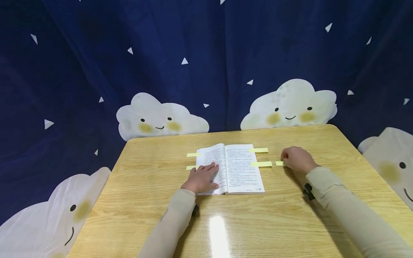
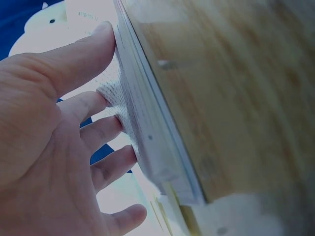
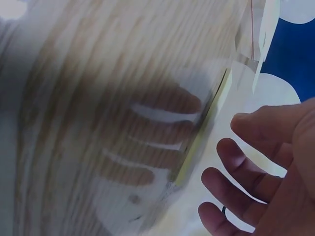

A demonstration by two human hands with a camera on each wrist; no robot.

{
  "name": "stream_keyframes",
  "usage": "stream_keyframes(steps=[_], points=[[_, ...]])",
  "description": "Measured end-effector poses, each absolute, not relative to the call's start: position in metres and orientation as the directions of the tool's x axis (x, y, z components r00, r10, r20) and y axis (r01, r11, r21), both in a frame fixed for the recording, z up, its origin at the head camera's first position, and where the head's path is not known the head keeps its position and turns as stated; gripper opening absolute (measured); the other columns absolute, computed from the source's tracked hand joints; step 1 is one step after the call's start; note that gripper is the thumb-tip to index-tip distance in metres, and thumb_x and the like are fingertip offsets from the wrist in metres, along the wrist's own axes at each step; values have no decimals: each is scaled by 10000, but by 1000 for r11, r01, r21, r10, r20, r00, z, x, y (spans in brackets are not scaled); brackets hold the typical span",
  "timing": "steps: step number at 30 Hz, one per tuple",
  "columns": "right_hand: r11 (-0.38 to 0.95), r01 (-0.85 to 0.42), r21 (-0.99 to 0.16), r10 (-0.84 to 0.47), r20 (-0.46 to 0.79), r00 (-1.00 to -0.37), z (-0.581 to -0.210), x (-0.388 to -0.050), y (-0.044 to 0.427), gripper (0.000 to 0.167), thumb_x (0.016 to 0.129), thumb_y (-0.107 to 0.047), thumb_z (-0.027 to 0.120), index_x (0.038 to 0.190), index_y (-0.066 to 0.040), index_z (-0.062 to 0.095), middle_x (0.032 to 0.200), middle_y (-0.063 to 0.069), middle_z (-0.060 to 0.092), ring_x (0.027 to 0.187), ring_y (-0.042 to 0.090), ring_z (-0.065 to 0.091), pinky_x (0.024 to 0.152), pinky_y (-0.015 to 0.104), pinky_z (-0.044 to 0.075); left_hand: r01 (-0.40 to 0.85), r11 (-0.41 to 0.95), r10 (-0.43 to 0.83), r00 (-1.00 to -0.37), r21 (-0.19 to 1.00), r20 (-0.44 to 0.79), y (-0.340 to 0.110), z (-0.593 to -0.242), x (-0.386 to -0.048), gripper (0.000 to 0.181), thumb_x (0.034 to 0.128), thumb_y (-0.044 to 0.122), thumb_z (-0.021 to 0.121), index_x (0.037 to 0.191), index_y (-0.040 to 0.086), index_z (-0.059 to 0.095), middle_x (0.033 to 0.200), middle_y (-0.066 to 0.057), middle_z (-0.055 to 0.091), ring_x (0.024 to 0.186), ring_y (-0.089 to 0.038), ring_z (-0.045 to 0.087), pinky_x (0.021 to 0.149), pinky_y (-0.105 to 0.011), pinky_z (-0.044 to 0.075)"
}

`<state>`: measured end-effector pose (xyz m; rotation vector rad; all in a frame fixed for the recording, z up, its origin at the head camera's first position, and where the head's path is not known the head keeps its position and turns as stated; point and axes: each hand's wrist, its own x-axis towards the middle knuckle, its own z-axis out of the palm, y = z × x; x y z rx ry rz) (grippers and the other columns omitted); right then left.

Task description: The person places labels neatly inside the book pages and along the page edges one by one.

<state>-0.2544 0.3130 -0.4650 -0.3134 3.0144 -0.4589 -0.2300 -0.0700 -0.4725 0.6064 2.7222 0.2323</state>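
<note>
A book (image 1: pixel 243 175) lies open on the wooden table, with printed text on both pages. My left hand (image 1: pixel 201 178) rests on its left page with fingers spread; the left wrist view shows the fingertips (image 2: pixel 114 123) touching the paper. Off to the right of the book, my right hand (image 1: pixel 298 158) hovers low over the table beside a pale yellow strip (image 1: pixel 279 163). From the right wrist camera, the loosely bent fingers appear apart from this yellow strip (image 3: pixel 204 130), which lies on the tabletop. The hand partly covers the strip in the head view.
Yellow sticky tabs stick out past the book's edges: an upper left tab (image 1: pixel 193 154), a lower left tab (image 1: pixel 191 167), an upper right tab (image 1: pixel 260 150) and a lower right tab (image 1: pixel 262 164). Behind the table (image 1: pixel 145 179) hangs a dark blue curtain (image 1: pixel 193 82) with clouds.
</note>
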Motion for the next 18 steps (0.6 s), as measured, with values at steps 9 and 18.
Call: stream_keyframes(steps=[9, 18], points=[[938, -157, -310, -199, -108, -974, -467, -252, 310, 187, 875, -14, 512, 946, -34, 684, 893, 122, 672, 705, 222, 503, 632, 370, 449, 384, 894, 440, -851, 230, -286, -71, -474, -230, 759, 948, 488, 611, 1587, 301, 246, 1672, 73, 208, 1513, -301, 291, 1207, -611, 205], [953, -139, -269, -178, -126, -976, -473, -257, 309, 155, 893, -34, 505, 930, -61, 653, 909, 108, 658, 743, 242, 544, 599, 370, 454, 393, 891, 445, -851, 227, -277, -72, -477, -231, 764, 947, 494, 610, 1588, 303, 240, 1672, 71, 211, 1508, -294, 300, 1202, -610, 216]])
